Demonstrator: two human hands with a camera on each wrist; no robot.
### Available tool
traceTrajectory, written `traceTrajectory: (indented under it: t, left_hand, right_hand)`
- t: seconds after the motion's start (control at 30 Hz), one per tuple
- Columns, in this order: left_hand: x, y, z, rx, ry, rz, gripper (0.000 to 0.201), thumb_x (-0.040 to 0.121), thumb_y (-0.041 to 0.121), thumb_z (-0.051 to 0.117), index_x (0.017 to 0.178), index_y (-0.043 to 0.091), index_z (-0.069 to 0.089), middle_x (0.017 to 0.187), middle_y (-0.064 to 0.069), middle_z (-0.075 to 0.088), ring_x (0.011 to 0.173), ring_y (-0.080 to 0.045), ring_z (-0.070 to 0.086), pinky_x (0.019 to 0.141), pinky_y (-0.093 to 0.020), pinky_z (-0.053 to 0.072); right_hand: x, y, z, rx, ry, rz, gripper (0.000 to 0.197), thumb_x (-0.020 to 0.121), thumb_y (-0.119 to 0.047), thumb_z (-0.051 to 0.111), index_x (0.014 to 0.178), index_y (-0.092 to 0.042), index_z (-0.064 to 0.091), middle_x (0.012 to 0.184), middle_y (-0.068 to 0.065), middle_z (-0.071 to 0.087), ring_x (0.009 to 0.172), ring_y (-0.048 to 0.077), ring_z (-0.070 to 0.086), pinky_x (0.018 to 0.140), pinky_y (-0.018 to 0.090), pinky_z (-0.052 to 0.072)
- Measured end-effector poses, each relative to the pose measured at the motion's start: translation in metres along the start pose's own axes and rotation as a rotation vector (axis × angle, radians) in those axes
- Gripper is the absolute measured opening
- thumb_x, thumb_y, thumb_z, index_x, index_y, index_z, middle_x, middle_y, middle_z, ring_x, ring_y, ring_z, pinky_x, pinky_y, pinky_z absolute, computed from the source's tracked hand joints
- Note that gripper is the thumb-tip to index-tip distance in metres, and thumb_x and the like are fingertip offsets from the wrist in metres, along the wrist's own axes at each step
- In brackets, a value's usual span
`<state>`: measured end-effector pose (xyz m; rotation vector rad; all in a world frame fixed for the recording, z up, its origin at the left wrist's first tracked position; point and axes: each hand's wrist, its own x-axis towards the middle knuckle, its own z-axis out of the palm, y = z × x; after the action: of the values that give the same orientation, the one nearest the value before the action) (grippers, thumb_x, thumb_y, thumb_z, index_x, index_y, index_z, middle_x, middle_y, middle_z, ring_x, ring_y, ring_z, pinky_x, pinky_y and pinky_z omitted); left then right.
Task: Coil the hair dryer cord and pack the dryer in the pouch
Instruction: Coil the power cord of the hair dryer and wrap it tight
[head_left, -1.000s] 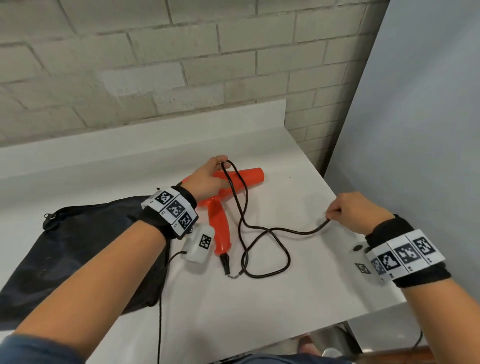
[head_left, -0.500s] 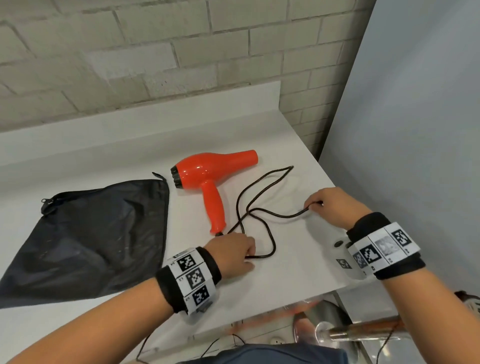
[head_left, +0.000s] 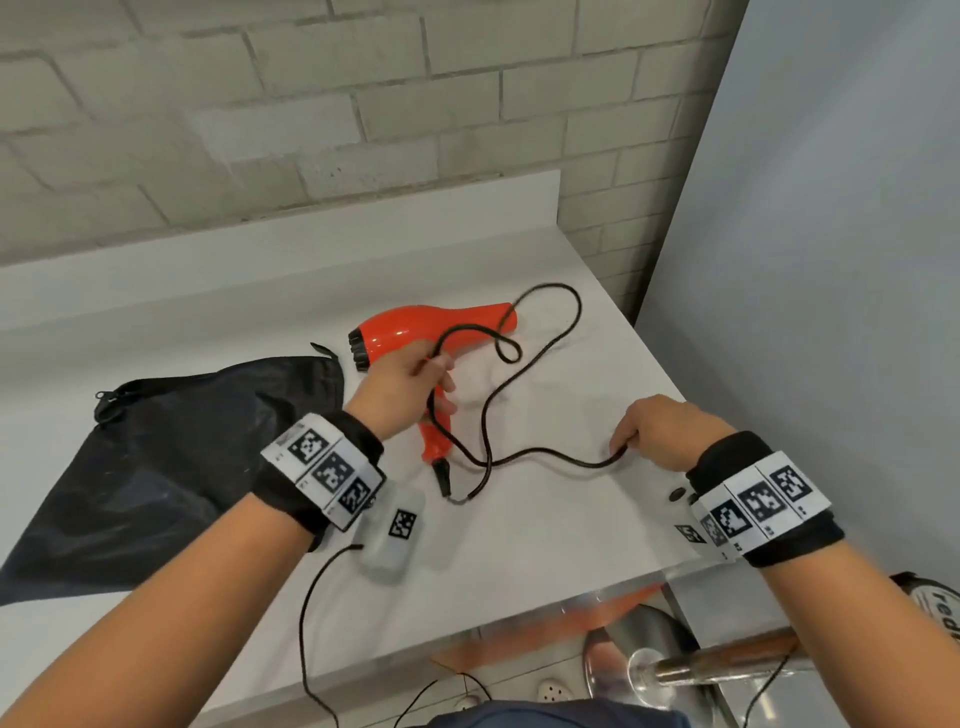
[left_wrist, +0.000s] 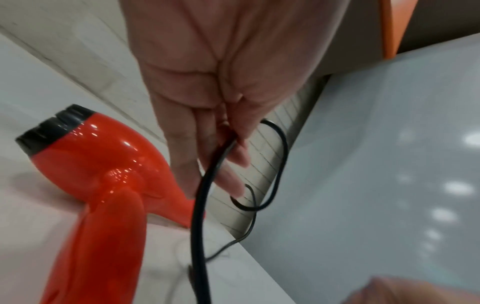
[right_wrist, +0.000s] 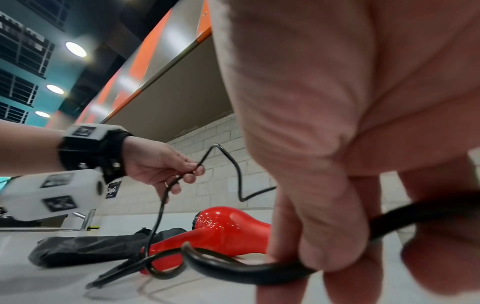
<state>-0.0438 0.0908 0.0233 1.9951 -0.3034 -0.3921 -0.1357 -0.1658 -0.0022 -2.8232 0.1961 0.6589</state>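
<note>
A red hair dryer (head_left: 415, 327) (left_wrist: 103, 168) (right_wrist: 228, 228) lies on the white counter (head_left: 519, 545), nozzle to the right, handle toward me. Its black cord (head_left: 488, 415) (left_wrist: 200, 226) (right_wrist: 233, 265) trails in loose loops across the counter. My left hand (head_left: 410, 379) (left_wrist: 221, 133) (right_wrist: 161, 164) pinches a raised loop of cord above the dryer's handle. My right hand (head_left: 660, 431) (right_wrist: 324, 205) grips the cord's far stretch near the counter's right edge. The black pouch (head_left: 171, 457) (right_wrist: 91, 248) lies flat at the left, zip at its far corner.
A brick wall (head_left: 311, 104) backs the counter and a grey panel (head_left: 831, 260) closes off the right side. The counter's front edge is just below my wrists, with a metal stool (head_left: 649, 660) underneath.
My left hand has gone from the counter near the handle's end up over the dryer, lifting a loop of cord. The right hand keeps its hold in about the same place.
</note>
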Motion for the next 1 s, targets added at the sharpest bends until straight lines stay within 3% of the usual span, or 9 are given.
traceTrajectory:
  t: [0.17,0.3,0.4,0.5,0.6,0.73,0.83,0.9,1.0]
  left_hand:
    - [0.025,-0.005,-0.017,-0.041,0.142,-0.107,0.015,0.092,0.021,0.050,0.078,0.016,0.054,0.068,-0.004,0.059,0.066,-0.018,0.064,0.060,-0.037,0.060]
    - [0.033,-0.007,-0.019,-0.010,0.141,-0.101,0.013,0.086,0.016,0.059,0.075,0.017,0.054,0.063,0.000,0.053,0.066,-0.018,0.061,0.055,-0.031,0.058]
    - [0.034,-0.007,-0.023,0.230,0.202,-0.024,0.014,0.084,0.021,0.061,0.096,0.014,0.060,0.078,0.003,0.055,0.082,-0.019,0.055,0.077,-0.033,0.049]
    - [0.011,0.006,-0.017,0.376,0.332,0.185,0.016,0.085,0.025,0.058,0.099,0.016,0.059,0.086,0.005,0.055,0.076,-0.011,0.051,0.073,-0.014,0.039]
    - [-0.023,0.012,0.004,0.389,0.072,0.231,0.016,0.088,0.028,0.055,0.085,0.014,0.063,0.069,0.012,0.055,0.061,-0.001,0.050,0.062,-0.007,0.040]
    - [-0.039,0.001,0.028,0.258,-0.299,0.063,0.036,0.088,0.034,0.054,0.120,0.019,0.052,0.096,0.016,0.055,0.069,-0.004,0.059,0.069,-0.028,0.053]
    - [-0.038,-0.003,0.037,0.192,-0.345,0.047,0.026,0.090,0.031,0.051,0.112,0.017,0.050,0.095,0.011,0.056,0.065,-0.006,0.061,0.048,-0.017,0.046]
    - [-0.035,-0.004,0.036,0.113,-0.307,0.038,0.008,0.092,0.025,0.049,0.092,0.017,0.052,0.086,0.005,0.061,0.054,-0.001,0.060,0.049,-0.022,0.046]
    - [-0.029,0.000,0.021,-0.014,-0.258,0.007,0.020,0.095,0.017,0.043,0.077,0.016,0.051,0.072,0.003,0.059,0.039,-0.002,0.052,0.043,-0.017,0.043]
  right_hand:
    - [-0.011,-0.014,-0.008,0.039,-0.030,-0.174,0.026,0.092,-0.016,0.048,0.099,-0.028,0.070,0.096,-0.012,0.053,0.104,0.014,0.051,0.097,0.027,0.035]
    - [-0.014,-0.032,-0.022,0.255,0.087,-0.326,0.024,0.090,-0.007,0.051,0.102,-0.015,0.070,0.093,-0.008,0.057,0.090,0.009,0.051,0.075,0.012,0.036]
    - [-0.008,-0.049,-0.026,0.455,0.226,-0.268,0.024,0.090,-0.003,0.048,0.099,-0.011,0.068,0.090,0.000,0.058,0.075,0.018,0.055,0.051,0.006,0.041]
    - [0.001,-0.067,-0.028,0.624,0.310,-0.236,0.024,0.091,-0.001,0.043,0.096,-0.010,0.064,0.091,0.006,0.055,0.064,0.019,0.057,0.041,0.013,0.049]
    - [0.009,-0.083,-0.031,0.702,0.345,-0.261,0.021,0.092,0.000,0.040,0.094,-0.011,0.057,0.097,0.008,0.055,0.062,0.016,0.059,0.049,0.022,0.051]
    - [0.014,-0.101,-0.032,0.788,0.290,-0.301,0.011,0.094,-0.005,0.039,0.095,-0.013,0.047,0.096,0.003,0.049,0.067,0.016,0.064,0.057,0.020,0.049]
    - [0.016,-0.111,-0.029,0.945,0.198,-0.287,0.012,0.095,-0.006,0.039,0.102,-0.009,0.047,0.098,0.004,0.047,0.080,0.023,0.065,0.072,0.043,0.056]
    - [0.018,-0.113,-0.030,1.028,0.143,-0.297,0.011,0.095,-0.008,0.041,0.102,-0.009,0.049,0.094,0.004,0.048,0.078,0.021,0.064,0.070,0.040,0.057]
    - [0.022,-0.106,-0.037,1.072,0.118,-0.323,0.014,0.096,-0.013,0.041,0.098,-0.011,0.054,0.084,0.000,0.052,0.074,0.016,0.059,0.064,0.029,0.056]
